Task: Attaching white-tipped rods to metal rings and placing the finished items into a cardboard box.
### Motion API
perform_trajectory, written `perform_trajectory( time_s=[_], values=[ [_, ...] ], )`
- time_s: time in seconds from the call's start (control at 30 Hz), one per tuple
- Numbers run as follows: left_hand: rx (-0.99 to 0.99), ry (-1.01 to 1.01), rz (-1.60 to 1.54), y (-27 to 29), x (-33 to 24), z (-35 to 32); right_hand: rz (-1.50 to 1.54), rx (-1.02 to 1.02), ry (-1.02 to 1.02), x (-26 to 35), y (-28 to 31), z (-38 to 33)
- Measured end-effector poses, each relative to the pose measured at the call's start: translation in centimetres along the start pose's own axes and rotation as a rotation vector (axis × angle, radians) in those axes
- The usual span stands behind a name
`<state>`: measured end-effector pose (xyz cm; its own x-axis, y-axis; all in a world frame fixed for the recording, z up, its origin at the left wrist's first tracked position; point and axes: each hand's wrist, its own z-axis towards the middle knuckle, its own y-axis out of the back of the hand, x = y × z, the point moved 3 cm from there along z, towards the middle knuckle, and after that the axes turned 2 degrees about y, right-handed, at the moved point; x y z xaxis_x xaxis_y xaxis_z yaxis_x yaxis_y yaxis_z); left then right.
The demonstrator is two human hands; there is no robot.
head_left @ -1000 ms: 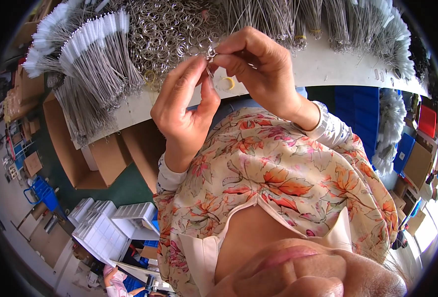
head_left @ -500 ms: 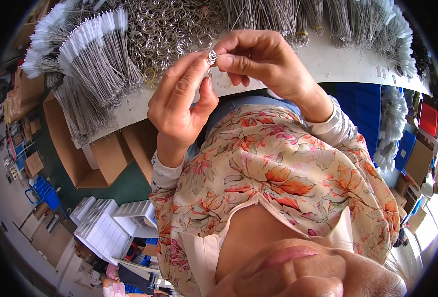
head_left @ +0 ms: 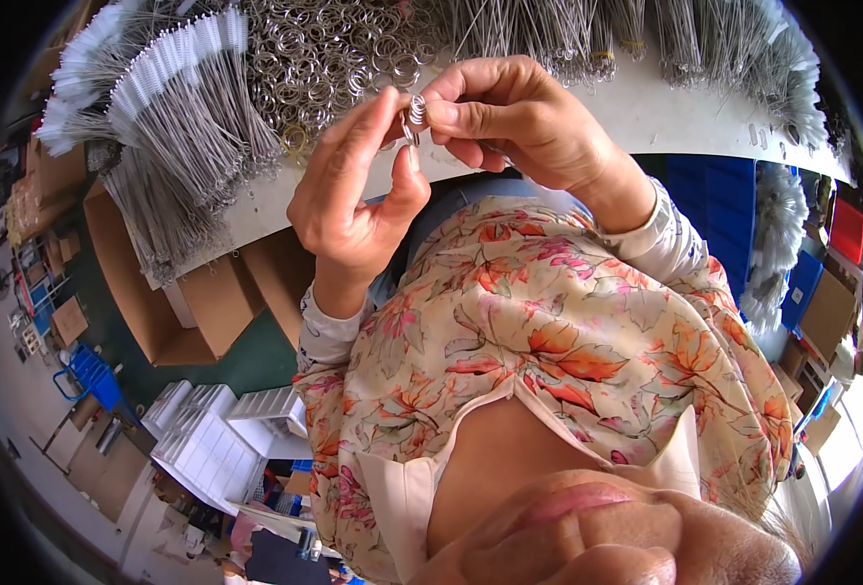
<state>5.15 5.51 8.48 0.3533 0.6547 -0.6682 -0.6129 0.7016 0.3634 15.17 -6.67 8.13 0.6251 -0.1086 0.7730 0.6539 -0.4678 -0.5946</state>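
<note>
Left hand [head_left: 353, 200]: closing thumb and forefinger on a small metal split ring [head_left: 415, 112], the other fingers curling loosely behind.
Right hand [head_left: 519, 122]: pinching the same ring from the opposite side between thumb and forefinger; both hands are meeting above the near edge of the white worktable [head_left: 636, 117].
Ring position: hanging in the air between the two sets of fingertips, just in front of the table's near edge, not resting on anything.
Ring detail: possibly several coils or rings stacked together; the view is too small to be sure.
Supplies: a heap of loose metal rings [head_left: 334, 49] is lying mid-table toward the far edge; bundles of thin wire brushes with white bristles [head_left: 173, 117] are fanning over the left end, more brushes [head_left: 744, 54] lining the right end.
Progress: one ring is being worked by hand, seemingly an early stage; the heap and bundles are waiting largely untouched.
Change from the earlier frame: the hands are sitting slightly higher and closer together, the left thumb now pressing up to the ring.
</note>
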Motion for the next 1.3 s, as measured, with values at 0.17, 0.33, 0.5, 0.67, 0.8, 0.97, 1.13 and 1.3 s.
perform_trajectory(
  time_s=[0.17, 0.33, 0.5, 0.67, 0.8, 0.97, 1.13, 1.3],
  values=[
    [-0.040, -0.043, 0.032, 0.2, -0.2, 0.6, -0.132, 0.016, 0.022, 0.5, -0.3, -0.1],
    [-0.033, -0.108, 0.052, 0.5, 0.1, 1.0, -0.255, 0.057, 0.046, 0.9, -0.2, 0.4],
    [0.071, -0.085, 0.038, 1.3, -0.4, 1.2, -0.265, 0.414, -0.210, 4.4, -0.1, 1.0],
    [0.090, -0.191, 0.121, 0.9, -1.2, 1.5, -0.169, 0.226, -0.194, 1.0, 1.1, 0.9],
    [0.014, -0.074, -0.096, 0.6, -0.3, 1.0, -0.011, 0.238, -0.167, -0.6, 0.6, 0.3],
    [0.092, 0.234, -0.257, 0.8, 0.2, 0.7, -0.366, 0.080, 0.042, 0.5, 0.1, -0.3],
    [0.040, 0.148, -0.214, 1.0, 0.2, 0.9, -0.396, -0.013, 0.263, 0.0, -0.3, -0.2],
    [0.051, 0.071, -0.121, 1.0, 0.3, 0.8, -0.420, 0.031, 0.134, 0.7, -0.4, -0.5]
  ],
)
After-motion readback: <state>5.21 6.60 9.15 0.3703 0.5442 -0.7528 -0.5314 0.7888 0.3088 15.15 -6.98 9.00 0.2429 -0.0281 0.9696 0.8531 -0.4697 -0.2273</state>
